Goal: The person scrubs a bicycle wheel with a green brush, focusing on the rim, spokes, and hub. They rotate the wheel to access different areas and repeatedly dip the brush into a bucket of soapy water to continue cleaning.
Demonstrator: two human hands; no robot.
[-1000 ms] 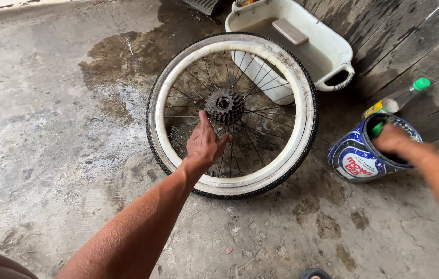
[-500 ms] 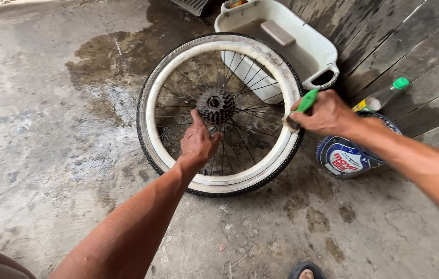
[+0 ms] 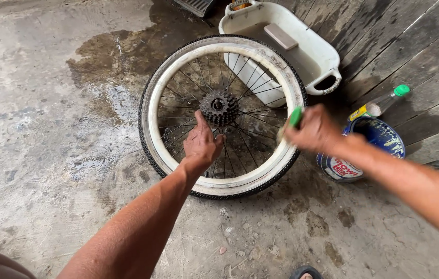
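Wheel rim (image 3: pixel 163 129): white; tyre (image 3: pixel 240 192) black. Brush (image 3: pixel 295 117): green. Tub (image 3: pixel 302 49): white. Bucket (image 3: pixel 385 137): blue (bottle cap (image 3: pixel 401 90) green).

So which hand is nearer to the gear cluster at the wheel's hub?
Left. The left hand rests on the spokes just below the gear cluster, thumb reaching up beside it. The right hand, gripping a green-handled brush, is out at the wheel's right rim.
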